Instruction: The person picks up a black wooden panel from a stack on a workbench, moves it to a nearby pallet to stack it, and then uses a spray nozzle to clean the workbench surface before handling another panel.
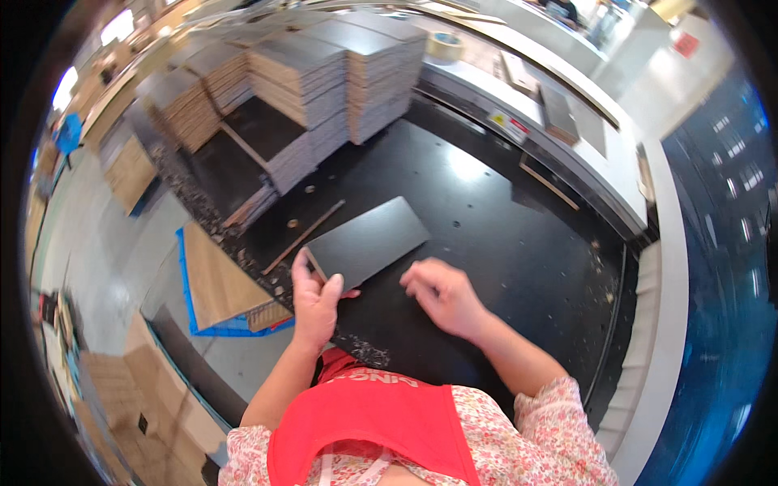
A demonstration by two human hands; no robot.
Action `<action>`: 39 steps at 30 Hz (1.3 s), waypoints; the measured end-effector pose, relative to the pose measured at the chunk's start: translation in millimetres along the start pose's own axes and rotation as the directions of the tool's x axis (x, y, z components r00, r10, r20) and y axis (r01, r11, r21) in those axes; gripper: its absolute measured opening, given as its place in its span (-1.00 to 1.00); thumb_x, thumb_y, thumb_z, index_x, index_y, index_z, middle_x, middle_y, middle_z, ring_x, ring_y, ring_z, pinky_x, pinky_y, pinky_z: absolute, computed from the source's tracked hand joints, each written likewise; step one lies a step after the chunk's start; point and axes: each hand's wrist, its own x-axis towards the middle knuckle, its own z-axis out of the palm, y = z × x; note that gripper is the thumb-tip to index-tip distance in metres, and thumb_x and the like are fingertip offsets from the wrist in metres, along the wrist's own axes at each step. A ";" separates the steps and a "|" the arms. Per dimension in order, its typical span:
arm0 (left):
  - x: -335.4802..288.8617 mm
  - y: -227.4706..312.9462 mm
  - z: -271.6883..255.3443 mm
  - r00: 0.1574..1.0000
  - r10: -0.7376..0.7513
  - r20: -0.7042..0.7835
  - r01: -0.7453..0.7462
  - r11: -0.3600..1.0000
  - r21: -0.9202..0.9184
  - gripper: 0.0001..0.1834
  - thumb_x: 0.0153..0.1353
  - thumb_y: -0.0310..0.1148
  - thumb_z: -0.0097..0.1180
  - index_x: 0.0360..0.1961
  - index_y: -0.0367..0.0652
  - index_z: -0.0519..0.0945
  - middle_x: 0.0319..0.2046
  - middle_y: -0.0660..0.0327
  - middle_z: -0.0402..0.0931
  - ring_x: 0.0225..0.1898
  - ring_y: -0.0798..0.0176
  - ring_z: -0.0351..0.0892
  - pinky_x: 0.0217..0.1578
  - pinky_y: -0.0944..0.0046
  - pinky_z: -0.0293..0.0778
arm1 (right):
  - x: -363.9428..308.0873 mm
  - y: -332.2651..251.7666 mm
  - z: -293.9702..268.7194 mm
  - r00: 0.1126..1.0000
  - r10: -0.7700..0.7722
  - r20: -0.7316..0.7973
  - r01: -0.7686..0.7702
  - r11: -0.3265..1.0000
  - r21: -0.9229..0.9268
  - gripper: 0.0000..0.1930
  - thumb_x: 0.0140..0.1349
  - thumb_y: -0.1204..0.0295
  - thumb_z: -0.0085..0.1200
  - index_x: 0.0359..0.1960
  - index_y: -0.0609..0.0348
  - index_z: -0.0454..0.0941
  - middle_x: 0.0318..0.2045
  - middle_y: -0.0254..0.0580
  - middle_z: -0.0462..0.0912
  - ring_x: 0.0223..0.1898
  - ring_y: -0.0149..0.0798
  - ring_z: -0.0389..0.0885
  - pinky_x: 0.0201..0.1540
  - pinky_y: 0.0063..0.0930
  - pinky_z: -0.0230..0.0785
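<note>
Panel (369, 241) in left grip (314, 304); right grip (444, 296) near, apart.

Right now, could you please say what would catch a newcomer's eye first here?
Probably the bright red apron at the bottom centre, against the black worktop. Next, the dark grey board near the middle, held at its near-left end by the left hand, with the right hand to its right. Tall stacks of boards stand at upper left.
</note>
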 end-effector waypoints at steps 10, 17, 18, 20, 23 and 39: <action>1.8 -3.2 6.9 0.998 -0.059 0.005 0.059 0.998 0.031 -0.22 0.28 -0.44 -0.05 0.42 -0.16 -0.18 0.12 -0.04 0.37 -0.09 0.10 0.60 -0.23 0.24 0.59 | -10.3 186.9 -195.3 0.763 0.243 -0.599 -0.646 0.248 -0.722 -0.58 0.18 0.25 0.14 0.04 0.18 0.49 0.19 -0.03 0.44 0.23 -0.06 0.39 0.19 -0.09 0.27; 2.8 2.3 8.5 0.997 -0.070 -0.017 0.069 0.997 -0.038 -0.27 0.29 -0.44 -0.07 0.41 -0.15 -0.13 0.08 -0.02 0.40 -0.11 0.10 0.62 -0.25 0.23 0.62 | -20.2 213.4 -226.3 0.787 0.208 -0.581 -0.614 0.168 -0.771 -0.65 0.28 0.27 -0.01 0.05 0.10 0.50 0.22 -0.24 0.45 0.25 -0.20 0.37 0.31 0.00 0.09; 3.7 2.9 9.0 0.997 -0.070 -0.022 0.069 0.996 -0.058 -0.29 0.30 -0.44 -0.07 0.40 -0.16 -0.11 0.06 -0.02 0.43 -0.12 0.10 0.62 -0.25 0.23 0.63 | -23.7 211.5 -223.2 0.823 0.190 -0.536 -0.567 0.196 -0.800 -0.66 0.27 0.29 -0.01 0.04 0.10 0.51 0.21 -0.26 0.46 0.24 -0.22 0.39 0.32 -0.01 0.08; 5.1 2.3 6.2 0.998 -0.065 -0.016 0.063 0.989 -0.131 -0.31 0.31 -0.46 -0.09 0.39 -0.15 -0.08 0.06 -0.02 0.44 -0.15 0.09 0.64 -0.26 0.23 0.64 | -26.4 194.8 -210.5 0.890 0.129 -0.438 -0.456 0.291 -0.841 -0.69 0.24 0.31 -0.01 -0.01 0.11 0.53 0.14 -0.25 0.52 0.19 -0.23 0.44 0.32 -0.03 0.07; 6.8 1.2 4.7 0.999 -0.043 0.000 0.042 0.973 -0.225 -0.35 0.32 -0.48 -0.12 0.39 -0.13 -0.04 0.05 0.00 0.44 -0.17 0.08 0.65 -0.28 0.25 0.66 | -33.3 160.5 -171.7 0.949 -0.049 -0.310 -0.263 0.415 -0.871 -0.72 0.18 0.40 0.05 -0.07 0.20 0.53 0.06 -0.12 0.56 0.15 -0.13 0.47 0.29 0.01 0.14; -0.9 7.0 33.8 0.996 0.010 0.087 -0.004 0.997 -0.072 -0.29 0.38 -0.50 -0.13 0.44 -0.01 -0.17 0.19 0.03 0.29 0.11 0.11 0.48 0.04 0.09 0.55 | -56.4 9.6 13.6 0.949 -0.313 0.042 0.249 0.658 -0.711 -0.88 0.10 0.51 0.14 -0.33 0.26 0.61 0.00 -0.12 0.61 0.03 -0.17 0.56 0.17 -0.29 0.37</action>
